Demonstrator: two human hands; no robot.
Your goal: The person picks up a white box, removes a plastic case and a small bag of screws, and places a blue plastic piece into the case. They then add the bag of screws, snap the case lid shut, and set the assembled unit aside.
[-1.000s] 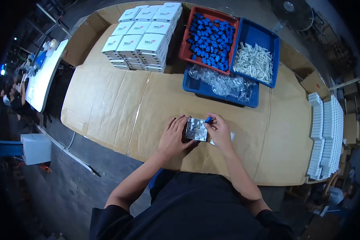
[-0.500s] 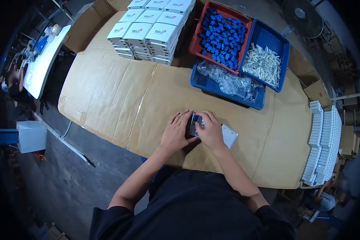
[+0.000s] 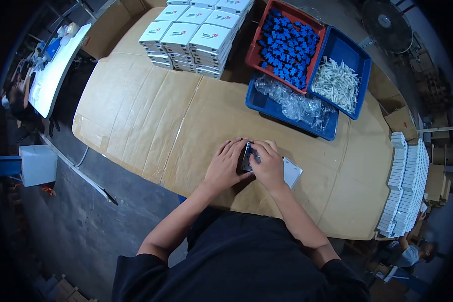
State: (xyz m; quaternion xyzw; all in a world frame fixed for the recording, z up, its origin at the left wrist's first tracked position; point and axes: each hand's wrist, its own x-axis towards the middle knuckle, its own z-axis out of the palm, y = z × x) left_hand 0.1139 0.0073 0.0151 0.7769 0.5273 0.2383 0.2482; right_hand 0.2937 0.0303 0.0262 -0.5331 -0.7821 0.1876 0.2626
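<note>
My left hand (image 3: 224, 166) is closed around the left side of a small open plastic housing (image 3: 247, 159), its thumb along the near edge. A blue piece, like those in the red tray, shows at the top inside the housing. My right hand (image 3: 269, 165) grips the right side, with the thumb pressed down inside and the fingers curled over the far edge. The right fingers partly hide the interior. Beside the right hand, a white flat cover (image 3: 291, 172) lies on the cardboard-covered table (image 3: 206, 113).
Stacked white boxes with printed lids (image 3: 186, 35) stand at the back. A red tray (image 3: 253, 58) of blue pieces and a blue tray (image 3: 365, 75) of white sleeves rest by another blue tray (image 3: 254, 103) with clear bags. Rows of white housings (image 3: 405, 186) line the right edge; people sit nearby.
My right thumb and fingers have shifted slightly over the housing, and the blue piece now appears lower at its far end. The whole view has moved a little.
</note>
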